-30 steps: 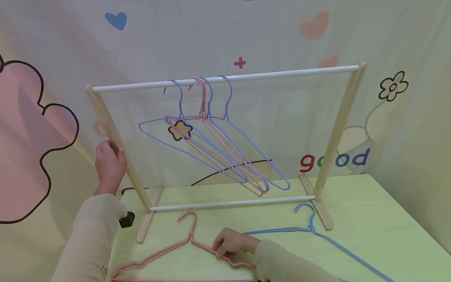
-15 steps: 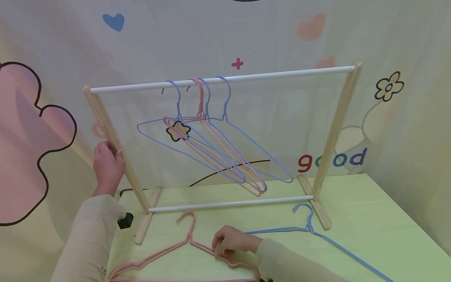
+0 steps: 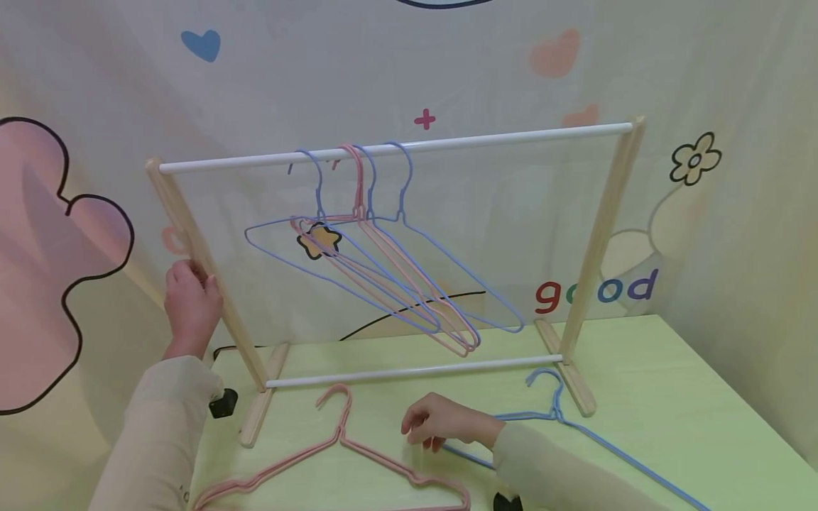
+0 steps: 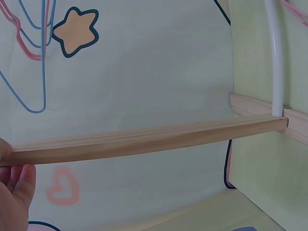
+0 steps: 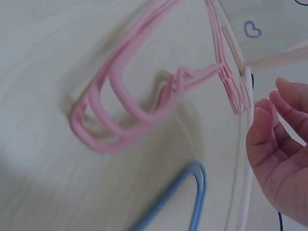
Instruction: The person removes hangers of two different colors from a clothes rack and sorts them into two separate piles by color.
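My left hand [image 3: 193, 301] grips the left wooden post [image 4: 144, 142] of a small clothes rack, fingers on one side and thumb on the other in the left wrist view. My right hand [image 3: 441, 420] is over the table, fingers loosely bent and holding nothing. Just left of it lie stacked pink hangers [image 3: 377, 454], their hooks pointing up toward the rack. Stacked blue hangers [image 3: 613, 443] lie to its right, partly hidden by the hand and sleeve. In the right wrist view the right hand [image 5: 284, 149] is apart from the pink hangers [image 5: 130, 72].
Several blue and pink hangers hang near the middle-left of the rack's white top rail [image 3: 498, 140]. A white lower rail [image 3: 415, 370] joins the wooden feet [image 3: 578, 387] on the light green table [image 3: 690, 397]. A printed curtain [image 3: 486, 71] stands behind.
My right hand has come off the pink hangers and moved slightly right and up. The left hand stays on the post. The rightmost hanging blue hanger has swung slightly.
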Demonstrator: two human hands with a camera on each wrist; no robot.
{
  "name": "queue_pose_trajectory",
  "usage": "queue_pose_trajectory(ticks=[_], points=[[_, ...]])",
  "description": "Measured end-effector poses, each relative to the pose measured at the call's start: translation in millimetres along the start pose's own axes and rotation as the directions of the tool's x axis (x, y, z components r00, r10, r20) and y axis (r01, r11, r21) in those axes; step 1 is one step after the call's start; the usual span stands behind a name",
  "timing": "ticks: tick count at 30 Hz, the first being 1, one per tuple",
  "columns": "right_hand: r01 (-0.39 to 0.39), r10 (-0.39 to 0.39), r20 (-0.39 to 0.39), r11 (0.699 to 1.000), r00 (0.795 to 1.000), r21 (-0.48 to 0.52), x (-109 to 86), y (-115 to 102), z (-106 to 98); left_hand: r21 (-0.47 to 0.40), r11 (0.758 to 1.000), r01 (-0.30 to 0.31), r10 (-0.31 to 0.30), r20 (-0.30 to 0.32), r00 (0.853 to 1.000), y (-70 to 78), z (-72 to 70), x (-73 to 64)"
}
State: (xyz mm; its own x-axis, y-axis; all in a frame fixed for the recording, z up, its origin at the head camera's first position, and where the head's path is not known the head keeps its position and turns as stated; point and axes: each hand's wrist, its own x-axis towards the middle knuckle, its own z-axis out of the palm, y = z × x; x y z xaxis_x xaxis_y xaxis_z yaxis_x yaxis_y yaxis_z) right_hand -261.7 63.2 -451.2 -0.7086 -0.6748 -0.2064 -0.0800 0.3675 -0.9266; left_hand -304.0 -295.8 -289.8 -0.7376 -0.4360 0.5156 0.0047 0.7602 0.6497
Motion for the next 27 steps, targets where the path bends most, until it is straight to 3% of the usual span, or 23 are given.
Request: queue_pose_trajectory(ticks=[6, 20, 27], points=[[0.000, 0.000, -0.044, 1.000, 0.999, 0.010, -11.9, -4.6, -24.7, 0.010, 1.000, 0.002, -0.002, -0.001, 1.000, -1.8, -1.5, 1.2], [0.033, -0.046, -0.097, 0.991, 0.994, -0.127, -54.8, -23.3, -88.3, 0.004, 1.000, -0.002, 0.002, 0.017, 1.000, -1.0, -0.1, 1.6], [-0.008, -0.017, -0.133, 0.982, 0.991, -0.187, -76.6, -36.9, -113.9, 0.001, 1.000, -0.004, 0.004, 0.007, 1.000, -1.3, 0.6, 0.3]])
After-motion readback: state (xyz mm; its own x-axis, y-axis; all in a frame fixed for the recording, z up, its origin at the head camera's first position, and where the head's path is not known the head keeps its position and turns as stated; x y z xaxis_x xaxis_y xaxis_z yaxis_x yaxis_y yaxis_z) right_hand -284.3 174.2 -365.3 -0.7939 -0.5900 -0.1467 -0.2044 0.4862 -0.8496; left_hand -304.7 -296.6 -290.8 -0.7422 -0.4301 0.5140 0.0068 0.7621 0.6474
